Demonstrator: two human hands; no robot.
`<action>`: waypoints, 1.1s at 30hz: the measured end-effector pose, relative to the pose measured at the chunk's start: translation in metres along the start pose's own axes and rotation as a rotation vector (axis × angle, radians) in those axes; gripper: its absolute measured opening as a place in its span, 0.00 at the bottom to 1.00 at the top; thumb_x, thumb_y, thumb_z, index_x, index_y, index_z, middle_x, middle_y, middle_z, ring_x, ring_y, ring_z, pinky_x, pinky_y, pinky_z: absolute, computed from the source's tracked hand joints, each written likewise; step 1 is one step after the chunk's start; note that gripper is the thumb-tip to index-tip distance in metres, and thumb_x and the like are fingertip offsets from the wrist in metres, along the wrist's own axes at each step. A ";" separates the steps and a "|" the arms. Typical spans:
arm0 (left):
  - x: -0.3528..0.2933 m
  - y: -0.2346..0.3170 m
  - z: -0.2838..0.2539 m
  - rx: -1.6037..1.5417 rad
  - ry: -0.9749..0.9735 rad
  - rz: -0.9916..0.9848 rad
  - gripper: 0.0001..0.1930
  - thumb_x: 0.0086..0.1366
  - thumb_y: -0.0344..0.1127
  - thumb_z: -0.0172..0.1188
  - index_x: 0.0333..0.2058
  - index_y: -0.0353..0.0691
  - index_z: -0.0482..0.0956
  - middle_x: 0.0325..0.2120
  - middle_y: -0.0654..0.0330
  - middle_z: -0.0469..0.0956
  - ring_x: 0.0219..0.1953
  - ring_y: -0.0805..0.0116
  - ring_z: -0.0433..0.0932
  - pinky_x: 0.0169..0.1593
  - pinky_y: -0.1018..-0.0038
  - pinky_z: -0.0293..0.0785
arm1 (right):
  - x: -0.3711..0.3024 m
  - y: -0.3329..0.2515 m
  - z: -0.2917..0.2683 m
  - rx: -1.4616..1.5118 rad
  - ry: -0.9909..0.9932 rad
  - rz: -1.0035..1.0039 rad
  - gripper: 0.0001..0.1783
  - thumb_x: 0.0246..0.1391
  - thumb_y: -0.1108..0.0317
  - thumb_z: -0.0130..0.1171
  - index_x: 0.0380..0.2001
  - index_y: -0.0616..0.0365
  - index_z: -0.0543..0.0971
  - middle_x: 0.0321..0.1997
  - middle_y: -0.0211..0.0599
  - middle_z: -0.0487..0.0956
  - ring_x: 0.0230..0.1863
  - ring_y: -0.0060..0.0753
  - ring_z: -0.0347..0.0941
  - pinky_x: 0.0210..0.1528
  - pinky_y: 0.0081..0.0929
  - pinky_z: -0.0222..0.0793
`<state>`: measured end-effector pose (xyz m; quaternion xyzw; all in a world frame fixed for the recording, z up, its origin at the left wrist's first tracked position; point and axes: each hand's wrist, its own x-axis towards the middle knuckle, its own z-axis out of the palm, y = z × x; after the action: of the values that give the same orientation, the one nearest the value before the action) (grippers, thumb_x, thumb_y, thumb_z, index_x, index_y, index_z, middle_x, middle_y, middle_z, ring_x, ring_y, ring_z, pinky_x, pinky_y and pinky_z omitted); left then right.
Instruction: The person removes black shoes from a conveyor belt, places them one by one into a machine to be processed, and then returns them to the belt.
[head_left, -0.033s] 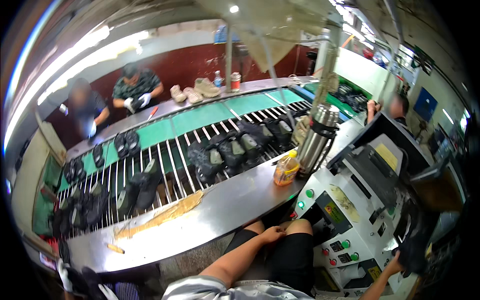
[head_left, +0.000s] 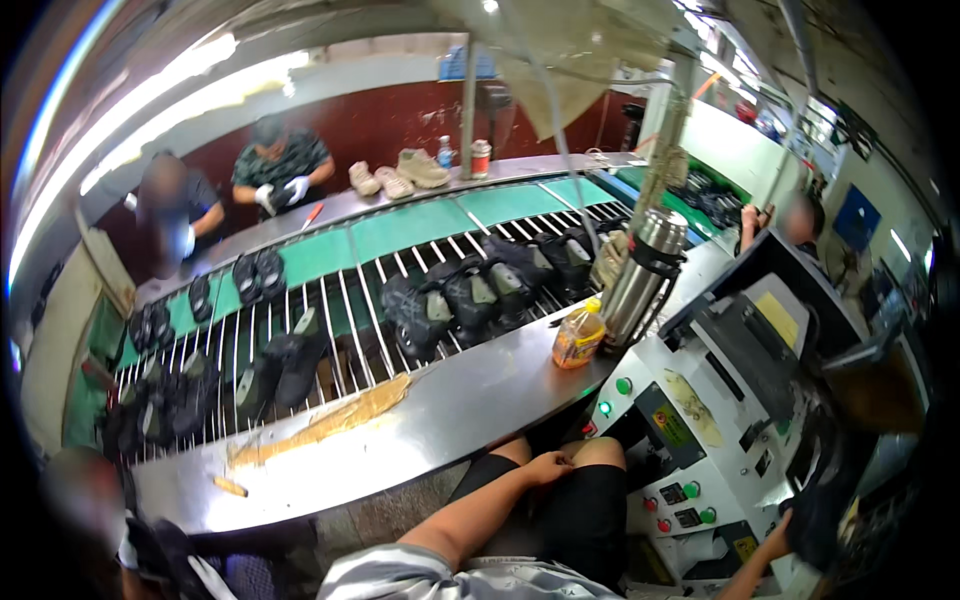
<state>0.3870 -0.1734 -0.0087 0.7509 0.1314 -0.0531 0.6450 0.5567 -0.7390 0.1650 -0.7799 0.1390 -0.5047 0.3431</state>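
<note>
Beside the pale machine [head_left: 740,470] on my right, what looks like a dark shoe [head_left: 822,525] meets my right hand [head_left: 778,538]; it hides part of those fingers, so I cannot tell whether they clamp it. My left hand [head_left: 548,467] rests on my lap, fingertips out of sight, so together or apart I cannot tell either. I judge this shoe unfinished, since it is well apart from the dark shoes [head_left: 410,315] spread over the roller conveyor [head_left: 355,325]; which of those are done does not show. On the metal surface [head_left: 470,390] a steel flask [head_left: 633,290] stands closed, contents hidden, near a yellow-capped bottle [head_left: 578,340] that seems to hold yellow drink. Farther off, a green bin [head_left: 722,168] holds heaped dark pieces.
</note>
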 end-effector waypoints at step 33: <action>-0.193 0.012 -0.230 0.014 1.453 0.095 0.52 0.41 0.42 0.75 0.64 0.37 0.55 0.55 0.42 0.69 0.56 0.44 0.70 0.58 0.60 0.66 | -0.359 -0.315 0.062 0.455 -1.560 -0.452 0.08 0.45 0.68 0.63 0.30 0.58 0.83 0.27 0.41 0.82 0.29 0.35 0.81 0.32 0.29 0.75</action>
<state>0.1848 0.0260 0.0883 0.6054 0.4935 0.4862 0.3918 0.4086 -0.2835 0.1130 -0.8258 -0.4024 0.1064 0.3805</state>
